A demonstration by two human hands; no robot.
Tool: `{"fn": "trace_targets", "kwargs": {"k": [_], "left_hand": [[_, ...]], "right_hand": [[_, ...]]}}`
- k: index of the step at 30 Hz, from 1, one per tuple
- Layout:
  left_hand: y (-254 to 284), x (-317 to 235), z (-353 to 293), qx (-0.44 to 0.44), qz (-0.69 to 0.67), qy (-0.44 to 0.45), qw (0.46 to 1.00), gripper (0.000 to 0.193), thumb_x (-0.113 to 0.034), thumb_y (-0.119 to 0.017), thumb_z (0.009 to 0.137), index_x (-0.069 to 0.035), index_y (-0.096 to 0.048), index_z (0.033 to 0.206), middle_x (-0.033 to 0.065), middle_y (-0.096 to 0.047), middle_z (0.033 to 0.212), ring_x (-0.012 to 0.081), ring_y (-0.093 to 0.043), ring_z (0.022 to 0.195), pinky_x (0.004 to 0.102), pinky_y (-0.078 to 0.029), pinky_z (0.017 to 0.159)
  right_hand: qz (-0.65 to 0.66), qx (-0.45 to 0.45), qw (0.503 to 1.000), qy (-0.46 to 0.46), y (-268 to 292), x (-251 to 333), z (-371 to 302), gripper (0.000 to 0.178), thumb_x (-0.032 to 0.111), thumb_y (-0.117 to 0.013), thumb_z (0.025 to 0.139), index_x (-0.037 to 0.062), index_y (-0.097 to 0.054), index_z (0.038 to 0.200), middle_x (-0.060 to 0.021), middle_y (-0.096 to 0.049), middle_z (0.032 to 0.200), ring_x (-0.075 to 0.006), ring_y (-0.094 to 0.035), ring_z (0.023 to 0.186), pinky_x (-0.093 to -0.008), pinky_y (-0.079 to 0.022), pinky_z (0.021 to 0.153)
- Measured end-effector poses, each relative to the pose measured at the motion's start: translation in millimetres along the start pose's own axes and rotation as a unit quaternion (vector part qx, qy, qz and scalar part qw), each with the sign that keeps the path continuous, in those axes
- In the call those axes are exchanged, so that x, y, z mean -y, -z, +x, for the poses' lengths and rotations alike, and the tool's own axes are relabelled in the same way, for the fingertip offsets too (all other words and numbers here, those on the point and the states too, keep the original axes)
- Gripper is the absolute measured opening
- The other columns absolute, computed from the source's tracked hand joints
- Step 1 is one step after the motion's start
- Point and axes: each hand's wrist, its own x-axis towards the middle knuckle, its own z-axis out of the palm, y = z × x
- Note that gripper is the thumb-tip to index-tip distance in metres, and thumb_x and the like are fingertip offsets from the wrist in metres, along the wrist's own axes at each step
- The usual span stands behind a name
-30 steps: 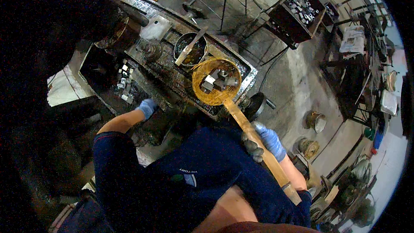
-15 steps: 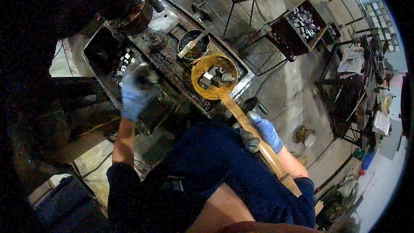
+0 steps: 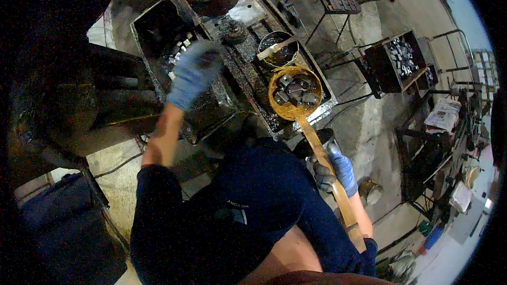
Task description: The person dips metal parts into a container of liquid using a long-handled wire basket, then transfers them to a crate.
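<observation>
My right hand [image 3: 340,171], in a blue and grey glove, is wrapped round the flat wooden handle [image 3: 346,211] of a round wicker basket [image 3: 274,106]. Several blocky grey metal pieces [image 3: 296,89] lie in that basket, which is over the near end of a wet, dark metal bench. My left hand [image 3: 193,76], gloved the same way, is over a dark open bin [image 3: 145,37] on the left. Motion smears its fingers, so whether they hold anything is hidden. Beside it, small shiny metal pieces [image 3: 182,47] lie in the bin.
Just beyond the basket stands a bucket [image 3: 273,64] with a flat bar across its top. A box of metal pieces [image 3: 404,55] sits on a stand at the right. A can [image 3: 371,191] is on the floor by my right hand, and a cluttered rack [image 3: 428,148] lines the right side.
The view has shifted, so the bench and basket appear further right. My left hand has moved farther forward over the bin. My right hand keeps its hold on the basket's handle.
</observation>
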Motion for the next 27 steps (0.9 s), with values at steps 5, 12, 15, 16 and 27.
{"fn": "trace_targets", "kwargs": {"k": [5,12,15,16,27], "left_hand": [[18.0,175.8,-51.9,0.283,0.311,0.134,0.897,0.033,-0.024,-0.063,0.066,-0.009,-0.062,0.095,0.0105,-0.061,0.096,0.0285,-0.059,0.085,0.034,-0.047,0.075],[-97.8,282.8,-93.6,0.573,0.344,0.086,0.738,0.034,-0.026,-0.063,0.065,-0.013,-0.062,0.097,0.0112,-0.06,0.099,0.0285,-0.058,0.089,0.0348,-0.047,0.075],[-109.2,289.6,-99.7,0.57,0.351,0.094,0.737,0.035,-0.026,-0.063,0.065,-0.013,-0.062,0.097,0.0112,-0.06,0.1,0.0283,-0.058,0.089,0.0348,-0.047,0.075],[-112.4,291.1,-98.1,0.567,0.351,0.095,0.739,0.035,-0.026,-0.063,0.065,-0.013,-0.062,0.098,0.0112,-0.06,0.1,0.0283,-0.058,0.089,0.0349,-0.047,0.075],[-125.5,304.7,-78.7,0.517,0.343,0.116,0.775,0.037,-0.026,-0.063,0.064,-0.014,-0.061,0.099,0.0111,-0.06,0.101,0.0277,-0.057,0.091,0.0351,-0.047,0.076]], "right_hand": [[-0.009,-0.017,1.0,0.002,-12.2,3.9,-1.6,0.044,0.049,-0.043,0.083,0.0062,-0.051,0.09,-0.0003,-0.041,0.054,-0.0103,-0.035,0.034,-0.0269,-0.032,0.031],[0.018,-0.026,0.999,0.004,-10.5,0.3,-1.2,0.044,0.049,-0.045,0.082,0.0065,-0.051,0.091,-0.0018,-0.042,0.054,-0.0115,-0.035,0.034,-0.0278,-0.033,0.031],[0.023,-0.026,0.999,0.003,-11.4,-1.5,1.3,0.044,0.049,-0.045,0.082,0.0065,-0.05,0.091,-0.0032,-0.043,0.055,-0.0133,-0.036,0.035,-0.0278,-0.033,0.032],[0.034,-0.014,0.999,-0.004,-10.0,-2.0,1.5,0.044,0.049,-0.044,0.083,0.007,-0.05,0.092,-0.0042,-0.043,0.056,-0.0145,-0.037,0.035,-0.0276,-0.033,0.033],[0.028,-0.054,0.998,-0.002,-18.0,-3.7,2.3,0.044,0.048,-0.045,0.082,0.0055,-0.05,0.092,-0.0025,-0.041,0.052,-0.013,-0.033,0.033,-0.0282,-0.031,0.031]]}}
